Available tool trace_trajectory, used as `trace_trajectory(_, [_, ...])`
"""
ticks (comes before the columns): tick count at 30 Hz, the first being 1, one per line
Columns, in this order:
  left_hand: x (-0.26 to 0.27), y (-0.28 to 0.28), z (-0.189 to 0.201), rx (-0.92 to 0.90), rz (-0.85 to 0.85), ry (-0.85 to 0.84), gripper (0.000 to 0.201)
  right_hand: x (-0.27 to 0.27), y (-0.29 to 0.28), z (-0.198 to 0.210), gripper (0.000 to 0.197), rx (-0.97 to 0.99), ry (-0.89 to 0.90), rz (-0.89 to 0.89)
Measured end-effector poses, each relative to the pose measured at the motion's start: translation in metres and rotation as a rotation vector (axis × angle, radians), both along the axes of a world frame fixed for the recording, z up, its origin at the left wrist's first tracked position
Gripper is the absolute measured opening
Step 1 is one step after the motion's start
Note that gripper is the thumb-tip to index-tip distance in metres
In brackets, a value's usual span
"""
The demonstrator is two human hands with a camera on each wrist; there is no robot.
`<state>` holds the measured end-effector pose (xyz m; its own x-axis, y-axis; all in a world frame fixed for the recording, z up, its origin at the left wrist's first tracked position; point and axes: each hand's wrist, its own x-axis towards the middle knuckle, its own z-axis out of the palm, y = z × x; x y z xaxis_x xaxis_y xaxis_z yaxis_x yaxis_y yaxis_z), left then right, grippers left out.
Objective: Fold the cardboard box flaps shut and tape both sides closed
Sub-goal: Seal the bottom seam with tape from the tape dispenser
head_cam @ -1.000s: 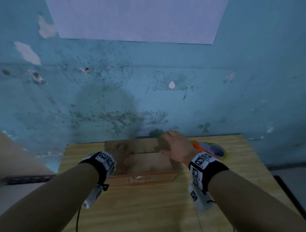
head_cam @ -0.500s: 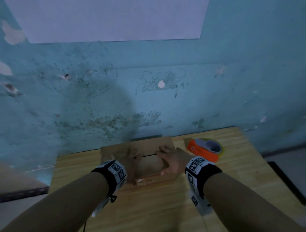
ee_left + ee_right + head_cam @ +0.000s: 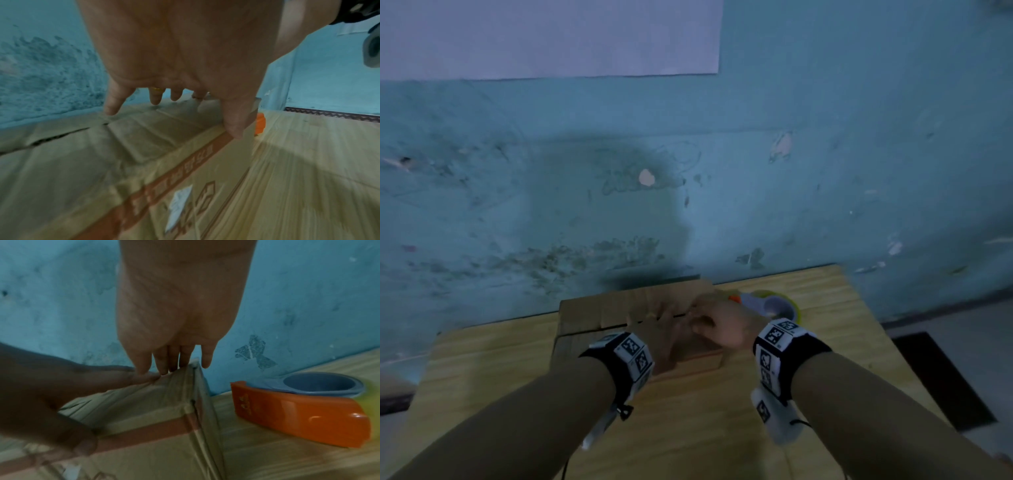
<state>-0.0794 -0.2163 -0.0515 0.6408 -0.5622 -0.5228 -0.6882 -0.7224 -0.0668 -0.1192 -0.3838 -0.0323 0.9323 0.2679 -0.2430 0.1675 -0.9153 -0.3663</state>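
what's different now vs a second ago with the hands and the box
The right hand slid from the box's far right corner toward the middle, beside the left hand, which shifted right. Both now press the closed flaps at the centre seam. The camera also dipped and turned. The box, the tape dispenser to its right and the table stayed put; no tape is picked up yet.

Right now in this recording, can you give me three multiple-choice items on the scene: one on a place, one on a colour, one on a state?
1. The tape dispenser lies:
A. right of the cardboard box
B. on the box
C. left of it

2. The dispenser's body is:
A. green
B. orange
C. black

3. The two hands are:
A. lifting the dispenser
B. pressing the box's top flaps
C. idle, off the table

Key: A, it sits beside the box's right side; B, orange shell; B, left hand and right hand rest on the flaps.
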Motion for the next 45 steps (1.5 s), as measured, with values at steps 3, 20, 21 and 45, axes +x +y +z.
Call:
trace_trajectory(3, [0.002,-0.016,-0.005,-0.016,0.048,-0.007,0.09,0.007,-0.032,0.009,0.028,0.002,-0.054,-0.157])
trace_trajectory(20, [-0.003,-0.049,-0.006,0.128,0.088,-0.091,0.09,0.017,-0.108,-0.017,0.048,-0.32,0.604,-0.154])
trace_trajectory(21, [-0.003,-0.05,-0.006,0.132,0.09,-0.091,0.09,0.018,-0.109,-0.015,0.046,-0.303,0.583,-0.15])
trace_trajectory(45, [0.012,0.005,0.038,0.03,-0.013,-0.014,0.091,0.039,-0.089,0.051,0.054,0.051,0.175,-0.469])
